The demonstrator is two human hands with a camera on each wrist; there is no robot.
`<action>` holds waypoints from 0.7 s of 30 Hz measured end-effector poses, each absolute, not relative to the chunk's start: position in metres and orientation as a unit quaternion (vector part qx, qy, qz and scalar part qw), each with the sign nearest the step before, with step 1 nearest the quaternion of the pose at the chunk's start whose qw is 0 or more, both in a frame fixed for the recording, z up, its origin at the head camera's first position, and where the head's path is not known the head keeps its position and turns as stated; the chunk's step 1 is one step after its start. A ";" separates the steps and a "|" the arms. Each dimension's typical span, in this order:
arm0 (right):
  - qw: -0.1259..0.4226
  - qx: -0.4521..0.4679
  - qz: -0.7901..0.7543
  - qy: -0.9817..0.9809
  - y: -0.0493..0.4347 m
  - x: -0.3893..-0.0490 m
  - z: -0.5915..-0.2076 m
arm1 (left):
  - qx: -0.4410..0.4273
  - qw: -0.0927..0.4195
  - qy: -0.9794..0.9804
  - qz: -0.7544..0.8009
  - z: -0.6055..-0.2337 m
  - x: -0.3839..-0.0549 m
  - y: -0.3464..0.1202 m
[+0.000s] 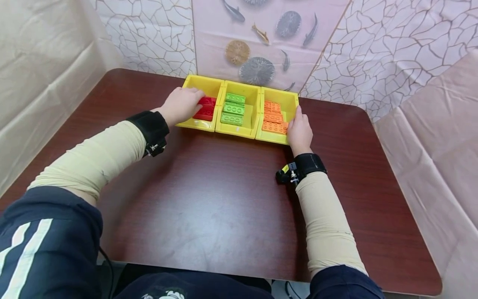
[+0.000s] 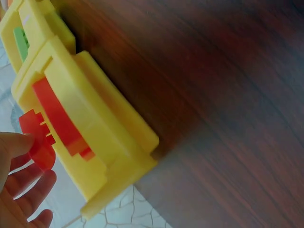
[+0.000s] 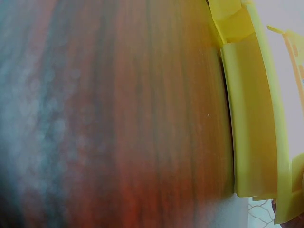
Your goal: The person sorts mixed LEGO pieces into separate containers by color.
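Note:
Three joined yellow bins stand at the table's back. My left hand (image 1: 181, 106) is over the left bin (image 1: 203, 83) and pinches a red toy brick (image 2: 34, 130) between thumb and fingers, as the left wrist view shows. Another red brick (image 2: 59, 116) lies in that bin below it. Several green bricks (image 1: 233, 109) lie in the middle bin (image 1: 252, 99), and several orange bricks (image 1: 272, 117) in the right bin (image 1: 289, 99). My right hand (image 1: 300, 131) grips the right bin's outer side wall; some of its fingers are hidden. In the right wrist view the bin's front wall (image 3: 254, 118) shows.
The bins stand on a dark reddish-brown table (image 1: 209, 199), close to its back edge. Behind them hangs a patterned cloth (image 1: 157, 37). Pale cloth (image 1: 429, 145) hangs along both sides. Each wrist wears a black camera strap (image 1: 149, 128).

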State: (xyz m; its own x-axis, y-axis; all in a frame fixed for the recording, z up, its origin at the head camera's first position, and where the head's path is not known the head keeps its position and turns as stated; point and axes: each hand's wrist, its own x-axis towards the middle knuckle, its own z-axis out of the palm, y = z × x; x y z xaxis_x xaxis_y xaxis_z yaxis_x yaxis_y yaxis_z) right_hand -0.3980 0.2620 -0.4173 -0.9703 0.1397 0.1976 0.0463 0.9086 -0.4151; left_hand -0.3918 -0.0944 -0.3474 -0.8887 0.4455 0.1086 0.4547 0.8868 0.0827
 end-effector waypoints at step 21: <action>0.084 -0.052 0.209 -0.973 0.262 -0.399 -0.414 | -0.247 0.028 -0.966 -0.071 -0.360 -0.387 -0.092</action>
